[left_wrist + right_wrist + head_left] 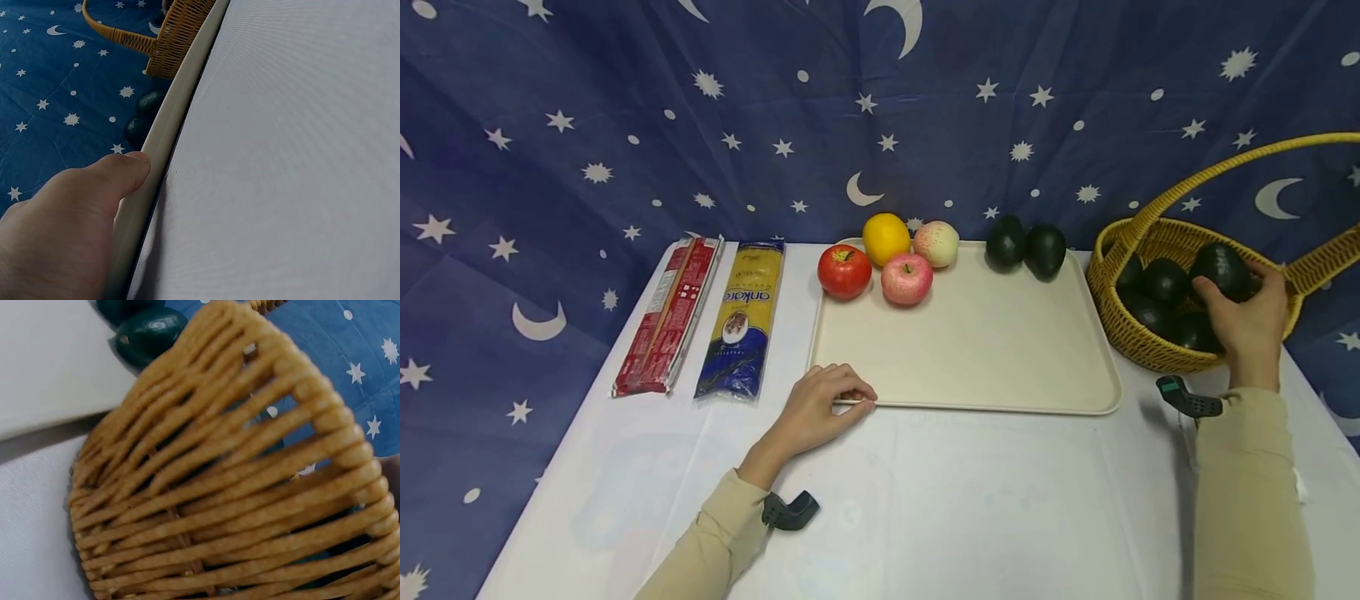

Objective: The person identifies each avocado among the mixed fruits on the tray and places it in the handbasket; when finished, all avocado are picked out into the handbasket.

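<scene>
In the head view my right hand (1251, 317) reaches into the yellow wicker basket (1131, 329) and grips a dark green avocado (1221, 268) near its top. Several more avocados (1163, 281) lie below and beside it. The right wrist view is mostly filled by the basket's woven side (237, 481), which hides most of that hand. My left hand (822, 408) holds the near left edge of the cream tray (985, 350), fingers curled at the rim. Its thumb (128, 172) lies against the rim in the left wrist view.
Two avocados (1045, 252) sit at the tray's far right. A red tomato-like fruit (845, 272), an orange (886, 240), a pink apple (907, 279) and a peach (936, 243) cluster far left. Left of the tray lie a red packet (670, 317) and a spaghetti packet (741, 321).
</scene>
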